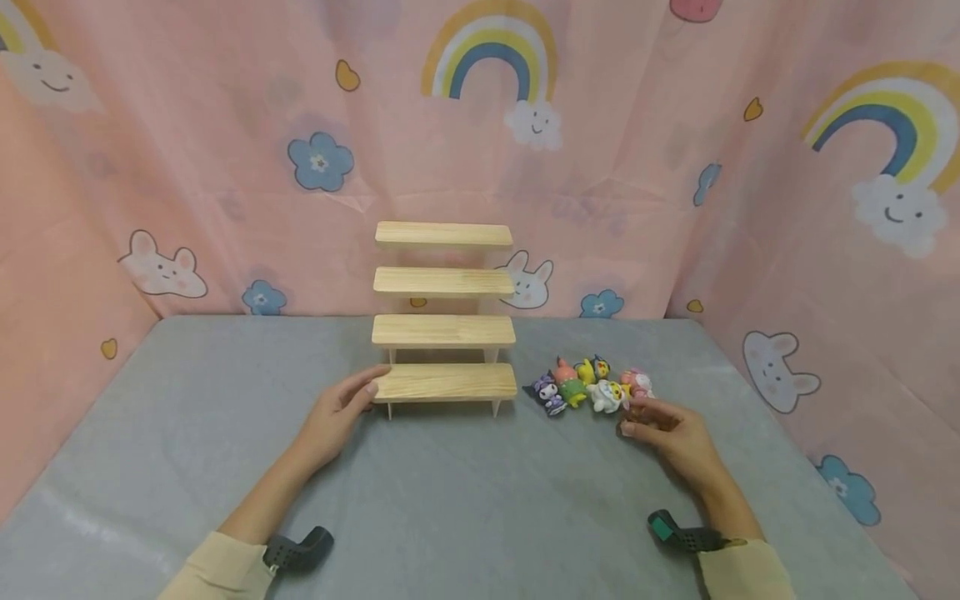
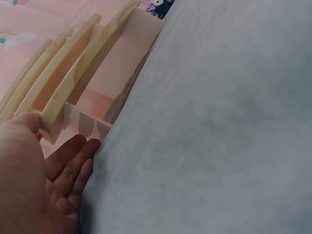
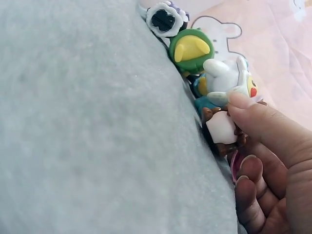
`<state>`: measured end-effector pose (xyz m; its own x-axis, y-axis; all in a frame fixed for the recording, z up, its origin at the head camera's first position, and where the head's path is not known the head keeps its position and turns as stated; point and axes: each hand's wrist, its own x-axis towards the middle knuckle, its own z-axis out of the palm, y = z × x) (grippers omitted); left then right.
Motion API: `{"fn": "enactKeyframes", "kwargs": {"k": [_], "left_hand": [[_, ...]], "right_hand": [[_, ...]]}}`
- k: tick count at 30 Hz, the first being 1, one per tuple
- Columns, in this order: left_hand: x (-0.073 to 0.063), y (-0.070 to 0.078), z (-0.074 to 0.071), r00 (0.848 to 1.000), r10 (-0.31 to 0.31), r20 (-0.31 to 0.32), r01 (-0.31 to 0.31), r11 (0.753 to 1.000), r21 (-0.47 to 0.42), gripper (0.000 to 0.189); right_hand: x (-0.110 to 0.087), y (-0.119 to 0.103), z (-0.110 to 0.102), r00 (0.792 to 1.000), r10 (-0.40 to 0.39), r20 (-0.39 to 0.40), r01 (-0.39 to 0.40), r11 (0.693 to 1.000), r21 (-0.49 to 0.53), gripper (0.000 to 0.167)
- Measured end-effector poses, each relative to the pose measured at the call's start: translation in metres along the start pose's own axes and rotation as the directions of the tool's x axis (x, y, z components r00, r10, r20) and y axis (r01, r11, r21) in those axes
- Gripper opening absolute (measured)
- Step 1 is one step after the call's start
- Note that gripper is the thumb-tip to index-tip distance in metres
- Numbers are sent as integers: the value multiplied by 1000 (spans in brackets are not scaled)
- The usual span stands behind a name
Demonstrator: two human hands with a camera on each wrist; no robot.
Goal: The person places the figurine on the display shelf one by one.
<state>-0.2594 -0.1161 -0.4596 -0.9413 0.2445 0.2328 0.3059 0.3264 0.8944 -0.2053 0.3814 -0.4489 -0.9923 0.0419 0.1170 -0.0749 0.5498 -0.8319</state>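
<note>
My left hand (image 1: 333, 417) rests against the left end of the lowest board of a stepped wooden display stand (image 1: 442, 383). In the left wrist view its thumb touches the board's end, and the other visible fingers lie loosely below beside a clear support (image 2: 87, 122). At the right, my right hand (image 1: 675, 437) pinches a small brown figurine (image 3: 222, 127) with a white patch, thumb on one side and fingers on the other. Just beyond it are a white figurine (image 1: 606, 396) with a yellow face and a pink figurine (image 1: 637, 383). The brown figurine's far side is hidden.
Left of the white figurine stand a purple-and-black figurine (image 1: 550, 393), a green-and-pink figurine (image 1: 572, 383) and a yellow-and-blue figurine (image 1: 592, 368). Grey cloth (image 1: 465, 508) covers the table. A pink patterned curtain (image 1: 615, 183) hangs behind and at both sides.
</note>
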Motion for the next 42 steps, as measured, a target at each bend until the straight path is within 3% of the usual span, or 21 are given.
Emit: {"fn": "enactKeyframes", "kwargs": {"k": [8, 14, 21, 29, 34, 37, 42], "left_hand": [[2, 4, -2, 1000, 17, -4, -17, 1000, 20, 39], [-3, -1, -1, 1000, 28, -1, -28, 999, 24, 38], [-1, -5, -1, 999, 36, -12, -36, 999, 13, 38], [1, -2, 2, 1000, 17, -21, -17, 1000, -5, 37], [2, -5, 3, 999, 24, -30, -25, 999, -24, 37], [1, -6, 3, 999, 23, -27, -23, 999, -29, 37], [1, -6, 3, 1000, 16, -24, -17, 999, -38, 37]], "right_hand": [[2, -2, 0, 1000, 8, -15, -8, 1000, 9, 47], [0, 0, 3, 1000, 22, -21, -22, 1000, -2, 48], [1, -9, 1, 998, 68, -9, -67, 995, 73, 48], [4, -45, -7, 997, -66, -25, 65, 996, -64, 47], [7, -73, -5, 998, -54, -35, 49, 989, -138, 50], [14, -93, 0, 999, -48, -12, 46, 990, -131, 50], [26, -135, 11, 980, -198, 14, 199, 980, -25, 40]]}}
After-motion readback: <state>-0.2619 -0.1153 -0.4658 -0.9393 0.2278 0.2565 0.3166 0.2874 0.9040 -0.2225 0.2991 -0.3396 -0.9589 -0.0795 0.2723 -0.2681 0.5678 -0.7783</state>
